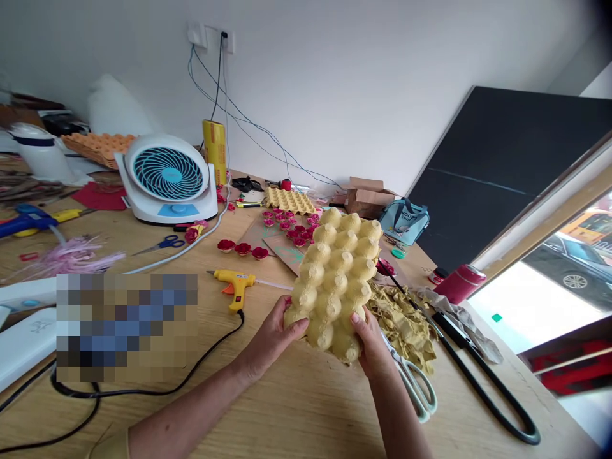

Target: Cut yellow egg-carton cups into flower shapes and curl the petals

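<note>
A piece of yellow egg carton [335, 274] is held up above the table, its rounded cup bottoms facing me. My left hand [272, 335] grips its lower left edge, thumb on the front face. On the lower right edge, my right hand [370, 338] is closed the same way. Pale green-handled scissors [417, 386] lie just right of my right wrist, partly covered by it. Beside them spreads a heap of torn yellow carton scraps [406, 322]. Left of the carton rests a yellow glue gun [234, 284] with a clear stick in its back.
A white fan [167, 178] stands at the back left, near blue-handled scissors [165, 243]. Red paper-pulp flowers [243, 248] and another egg tray [289, 201] sit behind the carton. A black-handled cutter [492, 382] lies at right. A black cord [191, 373] crosses the left side.
</note>
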Action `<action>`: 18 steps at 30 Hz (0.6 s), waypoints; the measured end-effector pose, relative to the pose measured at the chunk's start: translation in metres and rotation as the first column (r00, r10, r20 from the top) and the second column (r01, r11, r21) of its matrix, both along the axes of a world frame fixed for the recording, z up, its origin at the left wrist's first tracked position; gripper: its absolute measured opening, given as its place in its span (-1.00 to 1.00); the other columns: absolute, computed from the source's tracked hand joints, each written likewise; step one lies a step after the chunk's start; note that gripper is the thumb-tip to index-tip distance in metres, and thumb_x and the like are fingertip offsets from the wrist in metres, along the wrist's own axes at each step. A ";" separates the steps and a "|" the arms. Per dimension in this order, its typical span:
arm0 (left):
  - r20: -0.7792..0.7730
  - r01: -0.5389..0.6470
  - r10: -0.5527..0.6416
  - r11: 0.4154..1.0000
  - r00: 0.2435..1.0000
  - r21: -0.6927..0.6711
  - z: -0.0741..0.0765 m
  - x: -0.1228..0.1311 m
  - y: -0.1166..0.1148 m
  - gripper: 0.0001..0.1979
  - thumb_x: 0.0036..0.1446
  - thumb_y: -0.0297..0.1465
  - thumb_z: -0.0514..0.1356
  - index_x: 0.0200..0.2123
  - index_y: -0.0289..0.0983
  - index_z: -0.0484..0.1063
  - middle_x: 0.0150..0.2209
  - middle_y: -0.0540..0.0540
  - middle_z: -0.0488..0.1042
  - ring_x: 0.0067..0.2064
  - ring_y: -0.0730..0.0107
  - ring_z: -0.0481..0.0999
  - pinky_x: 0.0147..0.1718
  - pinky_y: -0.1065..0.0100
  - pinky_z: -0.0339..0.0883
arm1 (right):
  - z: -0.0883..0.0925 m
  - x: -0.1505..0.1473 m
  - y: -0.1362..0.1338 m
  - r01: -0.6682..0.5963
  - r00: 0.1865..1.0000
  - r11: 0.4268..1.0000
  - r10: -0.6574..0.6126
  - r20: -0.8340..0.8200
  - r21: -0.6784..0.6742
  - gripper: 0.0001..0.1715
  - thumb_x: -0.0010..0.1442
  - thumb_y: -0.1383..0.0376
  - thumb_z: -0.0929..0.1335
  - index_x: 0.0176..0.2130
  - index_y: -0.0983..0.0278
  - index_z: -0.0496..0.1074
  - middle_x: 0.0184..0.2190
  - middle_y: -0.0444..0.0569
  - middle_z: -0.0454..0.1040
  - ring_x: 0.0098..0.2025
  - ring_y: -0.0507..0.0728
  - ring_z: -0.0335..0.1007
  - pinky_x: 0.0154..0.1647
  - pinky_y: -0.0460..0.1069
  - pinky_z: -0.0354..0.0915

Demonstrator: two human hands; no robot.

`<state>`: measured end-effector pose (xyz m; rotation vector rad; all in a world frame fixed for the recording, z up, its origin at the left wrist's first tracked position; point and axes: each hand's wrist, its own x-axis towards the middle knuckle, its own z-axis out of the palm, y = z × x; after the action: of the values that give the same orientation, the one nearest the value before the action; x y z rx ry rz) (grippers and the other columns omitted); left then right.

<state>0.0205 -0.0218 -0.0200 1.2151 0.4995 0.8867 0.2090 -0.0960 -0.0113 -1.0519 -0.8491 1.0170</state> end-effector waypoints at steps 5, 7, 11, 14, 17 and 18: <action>0.053 0.013 -0.006 0.988 0.999 -0.151 -0.003 0.000 -0.003 -0.63 0.16 -0.12 0.21 -0.03 -0.17 0.41 0.03 -0.11 0.52 0.12 0.13 0.44 0.01 0.24 0.34 | 0.000 -0.002 0.000 -0.004 1.000 1.000 0.004 0.008 -0.014 -0.33 0.06 -0.03 0.46 0.09 0.19 0.41 0.07 0.06 0.53 0.09 0.37 0.45 0.04 0.21 0.40; 0.103 0.070 -0.048 0.973 0.994 -0.219 -0.004 0.000 -0.004 -0.61 0.17 -0.11 0.21 0.01 -0.15 0.42 0.04 -0.09 0.52 0.13 0.13 0.44 -0.01 0.24 0.36 | 0.001 -0.002 0.000 -0.027 0.999 1.000 0.027 -0.025 0.005 -0.35 0.08 -0.03 0.45 0.08 0.20 0.43 0.05 0.07 0.54 0.06 0.36 0.47 0.03 0.21 0.40; 0.168 0.144 -0.106 0.961 0.980 -0.234 -0.003 -0.002 -0.006 -0.50 0.15 -0.04 0.20 0.08 -0.15 0.40 0.09 -0.15 0.48 0.08 0.08 0.47 -0.13 0.24 0.42 | 0.000 -0.002 -0.001 -0.005 0.996 1.000 0.006 -0.093 0.012 -0.36 0.13 -0.03 0.41 0.10 0.23 0.41 0.03 0.07 0.56 0.06 0.36 0.47 0.03 0.21 0.41; 0.142 0.176 -0.156 0.975 0.977 -0.139 -0.002 -0.002 -0.006 -0.45 0.12 0.01 0.20 0.07 -0.19 0.40 0.05 -0.20 0.50 -0.04 0.10 0.52 -0.22 0.25 0.44 | 0.000 -0.004 0.000 0.049 0.991 0.999 -0.049 -0.122 -0.002 -0.37 0.19 -0.06 0.33 0.13 0.22 0.39 0.06 0.06 0.54 0.10 0.35 0.45 0.05 0.21 0.41; 0.009 0.119 -0.118 0.990 0.993 -0.070 -0.004 0.000 -0.005 -0.48 -0.03 -0.07 0.36 -0.06 -0.24 0.46 -0.16 -0.16 0.57 -0.16 0.19 0.54 -0.22 0.29 0.40 | 0.002 -0.006 0.000 0.102 0.989 0.995 -0.099 -0.111 0.017 -0.39 0.23 -0.06 0.28 0.14 0.20 0.38 0.08 0.02 0.53 0.12 0.33 0.44 0.07 0.19 0.41; -0.037 0.092 -0.095 0.994 0.995 -0.065 -0.005 0.002 -0.005 -0.52 -0.07 -0.10 0.39 -0.13 -0.26 0.48 -0.25 -0.13 0.58 -0.21 0.22 0.54 -0.24 0.31 0.38 | 0.002 -0.007 0.000 0.108 0.990 0.994 -0.105 -0.096 0.025 -0.39 0.24 -0.06 0.28 0.14 0.20 0.37 0.08 0.02 0.53 0.14 0.33 0.43 0.08 0.18 0.41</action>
<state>0.0223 -0.0273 -0.0245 1.1910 0.4954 0.7628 0.2022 -0.0958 -0.0093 -1.0045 -0.7215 0.9535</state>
